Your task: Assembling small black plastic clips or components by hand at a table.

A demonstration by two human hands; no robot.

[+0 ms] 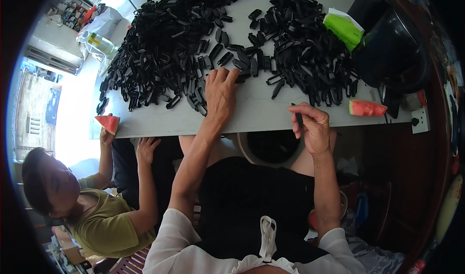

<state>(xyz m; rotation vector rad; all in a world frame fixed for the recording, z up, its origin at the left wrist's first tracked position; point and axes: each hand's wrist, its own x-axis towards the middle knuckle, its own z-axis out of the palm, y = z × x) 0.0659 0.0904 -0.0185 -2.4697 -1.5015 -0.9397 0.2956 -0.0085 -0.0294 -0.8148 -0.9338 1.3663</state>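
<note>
The right hand (314,129) holds a black piece (299,120), seemingly between its fingers.

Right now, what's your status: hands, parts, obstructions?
Left hand at loose black parts. Right hand holding one black piece. Watermelon slice right of it, clear of both hands.

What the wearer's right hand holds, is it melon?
No: the right hand holds a black piece; a melon slice lies farther right.

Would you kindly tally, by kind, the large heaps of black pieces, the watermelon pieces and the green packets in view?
Large heaps of black pieces: 2 (single pieces too crowded to count)
Watermelon pieces: 2
Green packet: 1
Total: 5
</note>
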